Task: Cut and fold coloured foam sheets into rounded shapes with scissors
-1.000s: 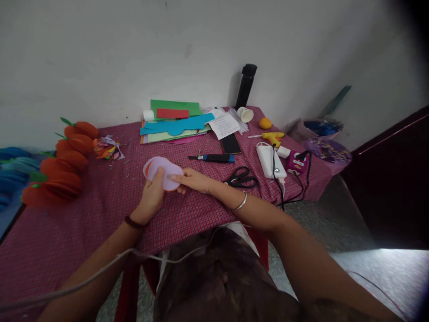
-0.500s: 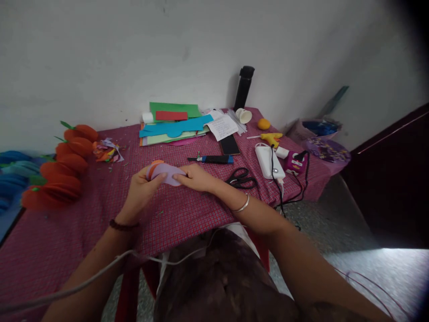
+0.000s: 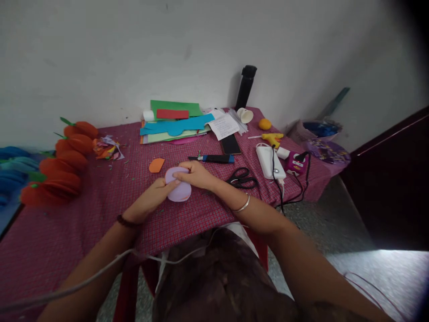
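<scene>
Both hands pinch a rounded lilac paper cutout [image 3: 180, 192] above the table, with a sliver of orange showing at its lower edge. My left hand [image 3: 157, 192] grips its left side, thumb on top. On the upper right side, my right hand [image 3: 197, 175] presses it with thumb and fingers. A small orange paper piece [image 3: 156, 165] lies flat just beyond my left hand. Past my right hand are a blue and black utility knife [image 3: 216, 158] and black scissors [image 3: 241, 179].
Orange paper pumpkins [image 3: 60, 174] and a heap of paper scraps [image 3: 107, 148] lie left. Coloured paper sheets [image 3: 176, 125] sit at the back, near a black bottle [image 3: 246, 87]. Rightward are a phone [image 3: 231, 144], yellow glue gun [image 3: 272, 138], white power bank [image 3: 268, 161] and purple plug adapter [image 3: 297, 163].
My hands have shifted right and towards me with the lilac cutout, which now lies flatter and shows more of its face. The orange piece now shows separately on the cloth.
</scene>
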The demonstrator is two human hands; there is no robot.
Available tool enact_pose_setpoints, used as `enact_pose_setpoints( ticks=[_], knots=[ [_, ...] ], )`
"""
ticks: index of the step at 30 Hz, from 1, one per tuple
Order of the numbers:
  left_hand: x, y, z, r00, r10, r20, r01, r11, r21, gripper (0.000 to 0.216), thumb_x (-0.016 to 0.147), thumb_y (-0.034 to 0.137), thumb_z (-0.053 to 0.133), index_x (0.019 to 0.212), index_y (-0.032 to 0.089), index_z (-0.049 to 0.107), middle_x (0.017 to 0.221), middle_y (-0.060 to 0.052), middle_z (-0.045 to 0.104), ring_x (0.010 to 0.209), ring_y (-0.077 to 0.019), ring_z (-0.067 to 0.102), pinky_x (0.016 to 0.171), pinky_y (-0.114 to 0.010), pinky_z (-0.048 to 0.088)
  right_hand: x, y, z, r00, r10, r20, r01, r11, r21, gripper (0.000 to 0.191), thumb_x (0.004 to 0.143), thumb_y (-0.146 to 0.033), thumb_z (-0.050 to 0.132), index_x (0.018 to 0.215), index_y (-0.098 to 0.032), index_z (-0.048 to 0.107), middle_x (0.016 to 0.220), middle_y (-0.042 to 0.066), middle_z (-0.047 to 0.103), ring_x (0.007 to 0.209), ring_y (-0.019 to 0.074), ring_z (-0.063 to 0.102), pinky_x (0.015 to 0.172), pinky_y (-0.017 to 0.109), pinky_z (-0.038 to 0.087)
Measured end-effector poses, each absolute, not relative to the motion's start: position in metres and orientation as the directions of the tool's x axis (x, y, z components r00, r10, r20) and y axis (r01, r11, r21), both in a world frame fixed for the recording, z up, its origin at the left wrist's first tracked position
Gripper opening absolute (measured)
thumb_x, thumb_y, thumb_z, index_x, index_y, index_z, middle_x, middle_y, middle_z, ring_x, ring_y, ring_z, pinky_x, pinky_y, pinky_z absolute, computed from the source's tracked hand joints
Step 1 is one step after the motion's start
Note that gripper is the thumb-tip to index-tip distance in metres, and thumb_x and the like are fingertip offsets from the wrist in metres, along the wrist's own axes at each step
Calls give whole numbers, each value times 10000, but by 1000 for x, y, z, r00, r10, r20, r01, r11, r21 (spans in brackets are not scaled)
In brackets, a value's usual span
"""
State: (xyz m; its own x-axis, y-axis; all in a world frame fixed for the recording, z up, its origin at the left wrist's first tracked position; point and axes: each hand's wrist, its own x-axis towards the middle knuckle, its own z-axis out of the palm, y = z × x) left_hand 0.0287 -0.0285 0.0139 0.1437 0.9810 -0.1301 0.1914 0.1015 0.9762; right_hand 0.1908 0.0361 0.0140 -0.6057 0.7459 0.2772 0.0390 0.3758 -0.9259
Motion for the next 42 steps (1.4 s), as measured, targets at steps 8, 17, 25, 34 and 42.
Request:
enact_pose_setpoints(
  ticks=[8,17,25,34,42],
  knots=[
    [35,-24,3,-81,997,18,-100,-27,995,409,751,485,726,955,131,733,873,-66,763,776,-207,686,762,-297,537,188,30,17,-671,713,205,-116,172,-978,422,787,-565,609,823,-148,558,768,4,559,709,124,501,646,238,431],
    [34,-20,4,-153,988,37,-259,-76,963,283,743,390,749,892,152,718,745,-21,742,691,-179,677,648,-274,521,188,23,13,-711,674,200,165,437,-884,297,960,-359,429,802,-136,546,647,-15,534,589,108,479,561,209,357],
    [17,-14,9,68,998,16,-385,11,923,185,615,189,827,760,197,713,749,-7,696,707,-145,634,721,-288,519,193,18,24,-731,567,380,451,819,-356,268,971,-310,441,918,-134,637,833,79,683,711,169,572,660,270,346],
    [11,-14,11,184,978,103,-417,-17,909,289,547,382,882,579,207,655,776,-13,617,732,-148,580,694,-267,479,194,14,28,-772,419,479,354,908,-224,218,924,-232,513,1092,-126,602,978,108,705,876,208,628,799,315,408],
    [16,-16,15,120,991,51,-400,1,916,302,498,343,903,557,204,641,752,-4,631,721,-149,592,686,-261,497,193,16,24,-745,474,469,321,871,-371,138,917,-214,497,954,-148,612,913,76,675,811,179,585,777,291,390]
  ],
)
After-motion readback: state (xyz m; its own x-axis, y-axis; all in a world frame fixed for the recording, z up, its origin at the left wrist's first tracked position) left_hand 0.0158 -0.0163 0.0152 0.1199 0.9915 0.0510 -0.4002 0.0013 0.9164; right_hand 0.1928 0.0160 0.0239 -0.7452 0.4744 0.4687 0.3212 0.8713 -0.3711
